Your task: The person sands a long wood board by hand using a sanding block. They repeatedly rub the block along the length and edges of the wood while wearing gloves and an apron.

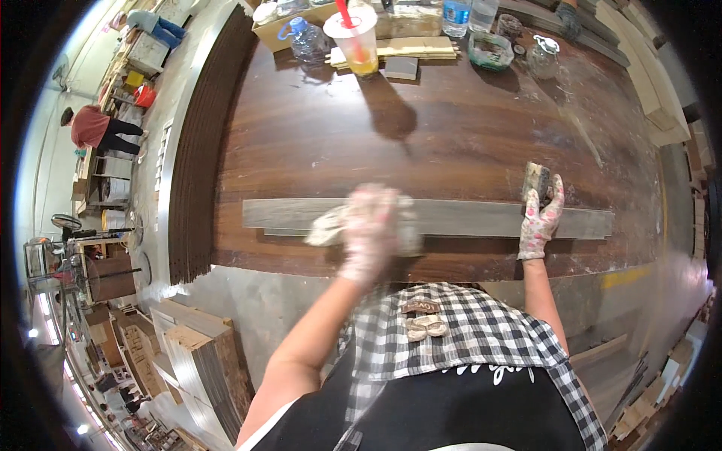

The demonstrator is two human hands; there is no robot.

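Across the near side of a brown wood-grain table [301, 150] lies a long grey wood-grain plank [466, 216], running left to right in front of the person in the checked apron [466, 319]. A second strip [289, 234] shows along its near edge, apparently underneath and not quite lined up.

On the plank, left of its middle, the gloved left hand [370, 229] is over a bunched pale rag [326, 228]; it is so blurred that I can't tell whether the fingers clutch the cloth or only press on it. Near the other end, the gloved right hand [540, 223] has thumb and fingers closed around a grimy dark block [535, 180], held up at the plank's far edge.

My worry would be the plank skidding over the lower strip if the rag drags hard, since the two don't sit flush. A loose fold could also snag on a corner, and if that grip slackened, the block could drop and mark the face.

Further off, a cup with a red straw [353, 41], a green-rimmed tub [490, 54] and a glass jar [543, 59] stand at the back; a long sweep could tip one, though they're well apart from the plank. Dark boards [203, 143] are stacked along the left.
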